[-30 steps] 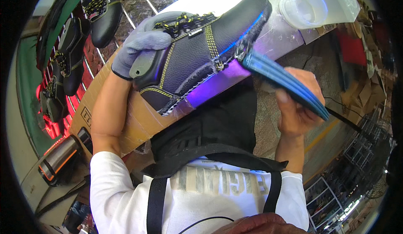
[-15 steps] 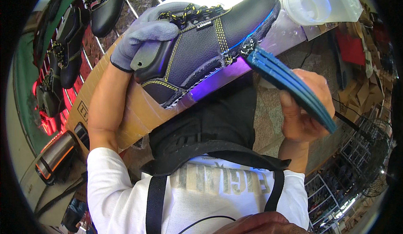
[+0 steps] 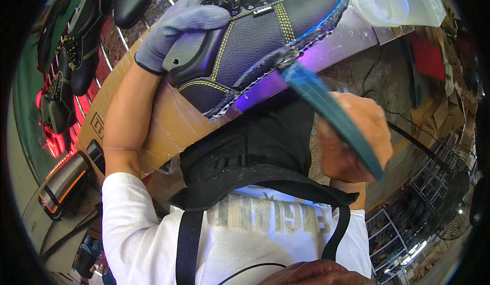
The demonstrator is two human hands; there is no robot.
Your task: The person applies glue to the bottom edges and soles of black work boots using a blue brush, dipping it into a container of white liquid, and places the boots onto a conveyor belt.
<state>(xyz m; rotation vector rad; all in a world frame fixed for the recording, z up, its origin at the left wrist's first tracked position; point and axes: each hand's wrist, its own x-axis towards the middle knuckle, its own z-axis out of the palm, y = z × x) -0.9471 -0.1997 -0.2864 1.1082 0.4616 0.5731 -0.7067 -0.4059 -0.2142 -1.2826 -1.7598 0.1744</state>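
A black leather shoe upper with yellow stitching and black-yellow laces lies on its side, toe pointing to the upper right. My left hand, in a grey glove, is closed around its lace and collar side. Along the near edge runs a rough, stitched lower margin lit blue and violet. My right hand, bare and slightly blurred, grips a brush by its blue-green handle. The brush's dark tip touches or lies very close to that margin near mid-shoe; the exact contact is hard to make out.
Under the shoe are a cardboard sheet and a shiny violet-lit surface. A translucent plastic tub stands at the upper right. More black shoes sit on metal bars at left, above a steel-and-orange cylinder. Wire racks stand lower right.
The brush and my right hand have moved left along the margin, from nearer the toe toward mid-shoe. The shoe and my left hand have shifted slightly up and right.
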